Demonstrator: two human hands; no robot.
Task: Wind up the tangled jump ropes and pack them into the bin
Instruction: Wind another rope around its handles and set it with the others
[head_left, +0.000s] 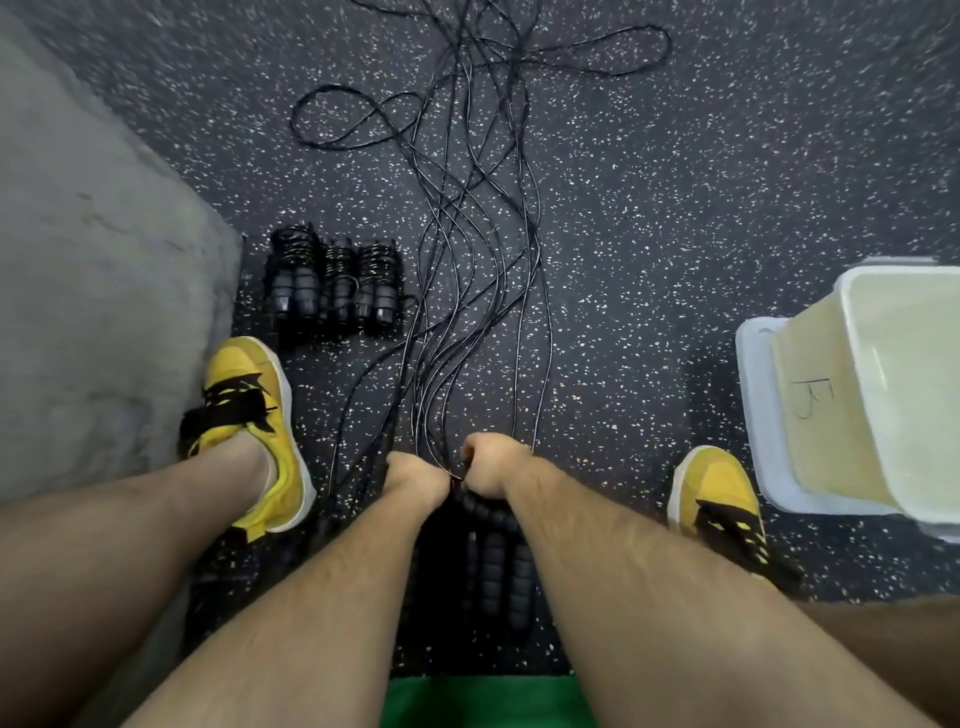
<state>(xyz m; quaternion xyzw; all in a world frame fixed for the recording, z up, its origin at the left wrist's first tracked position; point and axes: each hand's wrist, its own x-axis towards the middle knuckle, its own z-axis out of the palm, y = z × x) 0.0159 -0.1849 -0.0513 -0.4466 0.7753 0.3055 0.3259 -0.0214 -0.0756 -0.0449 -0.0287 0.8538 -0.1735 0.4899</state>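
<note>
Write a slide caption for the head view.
Left hand and right hand grip tangled jump ropes; wound rope bundles lie beside the left shoe, bin at right.

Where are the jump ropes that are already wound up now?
In the head view, the wound ropes lie in a row on the floor at the left, between the grey mat and the loose cords, just beyond the left shoe.

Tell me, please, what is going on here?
A person sitting on the floor grips the loose jump ropes with the left hand and right hand, near their handles. They trail ahead, tangled. Three wound bundles lie by the left shoe; the bin on the right holds none that show.
</note>
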